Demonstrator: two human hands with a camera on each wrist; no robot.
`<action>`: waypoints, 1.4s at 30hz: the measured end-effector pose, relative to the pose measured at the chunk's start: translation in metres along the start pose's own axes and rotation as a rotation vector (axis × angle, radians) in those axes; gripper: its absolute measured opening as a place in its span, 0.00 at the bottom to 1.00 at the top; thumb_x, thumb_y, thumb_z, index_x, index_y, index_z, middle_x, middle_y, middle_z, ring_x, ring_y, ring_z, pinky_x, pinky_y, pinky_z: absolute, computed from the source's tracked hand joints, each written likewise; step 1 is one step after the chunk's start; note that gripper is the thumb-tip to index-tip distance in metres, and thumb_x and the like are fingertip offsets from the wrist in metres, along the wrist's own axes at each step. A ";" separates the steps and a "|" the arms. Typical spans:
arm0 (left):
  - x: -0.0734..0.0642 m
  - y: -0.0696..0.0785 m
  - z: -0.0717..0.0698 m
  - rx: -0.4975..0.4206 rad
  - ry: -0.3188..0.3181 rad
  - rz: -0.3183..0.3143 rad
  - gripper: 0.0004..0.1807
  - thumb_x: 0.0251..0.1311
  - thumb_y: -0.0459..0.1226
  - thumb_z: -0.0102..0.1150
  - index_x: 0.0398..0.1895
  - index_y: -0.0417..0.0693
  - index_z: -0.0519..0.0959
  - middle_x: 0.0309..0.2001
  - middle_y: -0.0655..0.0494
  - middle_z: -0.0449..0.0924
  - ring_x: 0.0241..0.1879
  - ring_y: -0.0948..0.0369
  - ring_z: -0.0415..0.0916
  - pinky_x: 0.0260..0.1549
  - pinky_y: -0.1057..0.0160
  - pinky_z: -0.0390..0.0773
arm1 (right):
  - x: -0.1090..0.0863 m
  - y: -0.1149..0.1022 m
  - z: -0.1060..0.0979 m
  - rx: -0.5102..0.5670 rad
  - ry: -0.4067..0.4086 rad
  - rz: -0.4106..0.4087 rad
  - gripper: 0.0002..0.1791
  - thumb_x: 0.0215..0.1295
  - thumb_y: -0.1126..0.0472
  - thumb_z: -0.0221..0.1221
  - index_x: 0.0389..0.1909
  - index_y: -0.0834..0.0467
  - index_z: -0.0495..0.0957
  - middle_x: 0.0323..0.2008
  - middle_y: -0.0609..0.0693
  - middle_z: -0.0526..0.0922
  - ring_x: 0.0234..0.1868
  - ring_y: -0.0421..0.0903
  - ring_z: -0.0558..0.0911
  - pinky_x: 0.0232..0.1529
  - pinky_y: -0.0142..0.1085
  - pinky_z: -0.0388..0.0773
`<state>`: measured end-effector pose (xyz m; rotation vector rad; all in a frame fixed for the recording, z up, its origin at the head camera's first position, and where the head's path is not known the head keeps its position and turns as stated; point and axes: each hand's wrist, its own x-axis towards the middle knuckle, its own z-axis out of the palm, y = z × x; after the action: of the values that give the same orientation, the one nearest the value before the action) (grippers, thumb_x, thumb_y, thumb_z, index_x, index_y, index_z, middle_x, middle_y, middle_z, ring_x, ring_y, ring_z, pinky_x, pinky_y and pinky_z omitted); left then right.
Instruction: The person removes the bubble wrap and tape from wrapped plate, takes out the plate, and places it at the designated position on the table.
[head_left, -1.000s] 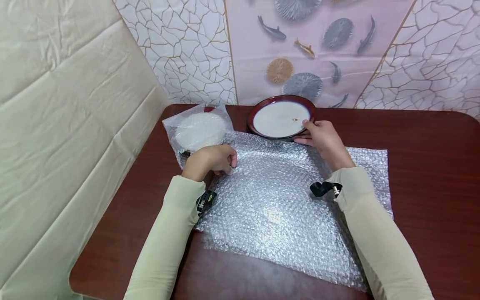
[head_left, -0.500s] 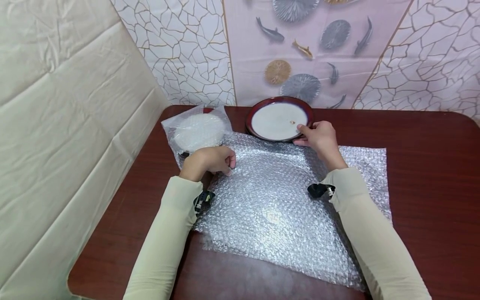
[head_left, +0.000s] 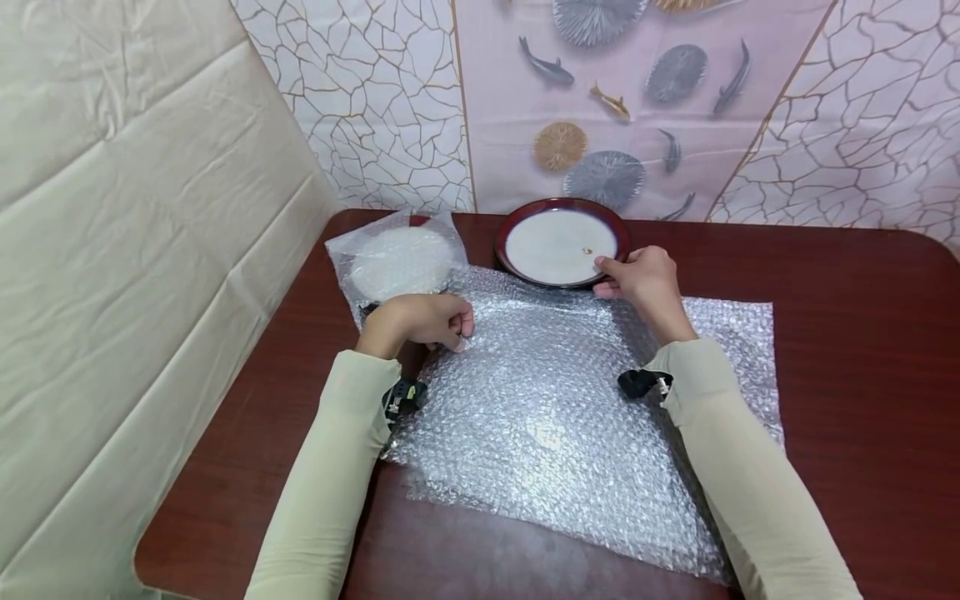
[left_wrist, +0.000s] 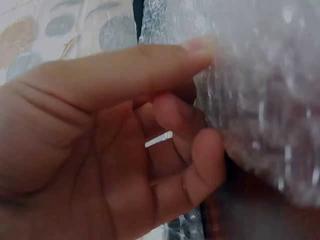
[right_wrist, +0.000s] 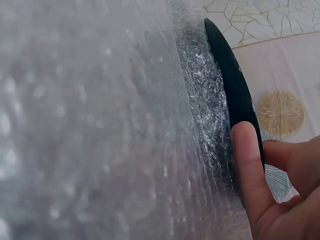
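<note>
The plate is round, with a dark red rim around a pale, off-white centre that carries one small brownish speck near its right side. In the right wrist view it shows edge-on as a thin dark curve against the bubble wrap. It sits at the far middle of the dark wooden table, its near edge just overlapping the far edge of the bubble wrap — a large clear sheet spread flat across the table.

The right hand grips the plate's near right rim, thumb on top and the other fingers curled underneath. The left hand rests at the sheet's far left corner with its fingers curled; in the left wrist view the thumb and fingertips close on the wrap's edge, pinching it.

Just beyond the left hand lies a second round plate wrapped in clear plastic, beside the bare plate but apart from it.

Against the frame a second ago, the plate has shifted little — the right hand sits slightly farther round the rim, its grip unchanged. The left hand stays at the same corner, and the sheet lies as it did.
</note>
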<state>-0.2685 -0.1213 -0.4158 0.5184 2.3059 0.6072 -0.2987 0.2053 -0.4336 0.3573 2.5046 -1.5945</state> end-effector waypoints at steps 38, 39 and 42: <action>0.009 0.024 0.006 0.033 0.124 -0.249 0.10 0.62 0.27 0.71 0.39 0.47 0.79 0.34 0.53 0.74 0.30 0.59 0.70 0.31 0.61 0.71 | -0.001 -0.007 -0.037 -0.410 -0.492 -0.095 0.24 0.80 0.44 0.56 0.28 0.56 0.78 0.22 0.46 0.76 0.24 0.42 0.74 0.28 0.36 0.72; 0.009 0.023 0.006 0.018 0.123 -0.263 0.10 0.63 0.28 0.71 0.39 0.47 0.79 0.33 0.53 0.73 0.29 0.59 0.69 0.30 0.61 0.70 | -0.001 -0.008 -0.036 -0.414 -0.501 -0.099 0.24 0.81 0.44 0.56 0.27 0.56 0.77 0.22 0.46 0.75 0.23 0.41 0.73 0.27 0.36 0.71; 0.008 0.022 0.005 -0.005 0.128 -0.285 0.10 0.63 0.29 0.72 0.40 0.48 0.79 0.32 0.53 0.73 0.27 0.59 0.69 0.30 0.60 0.71 | -0.003 -0.011 -0.034 -0.441 -0.552 -0.131 0.25 0.81 0.44 0.55 0.26 0.56 0.77 0.21 0.45 0.74 0.21 0.40 0.72 0.26 0.35 0.71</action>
<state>-0.2661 -0.0978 -0.4111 0.1452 2.4389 0.5185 -0.2987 0.2313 -0.4087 -0.2729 2.3600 -0.9470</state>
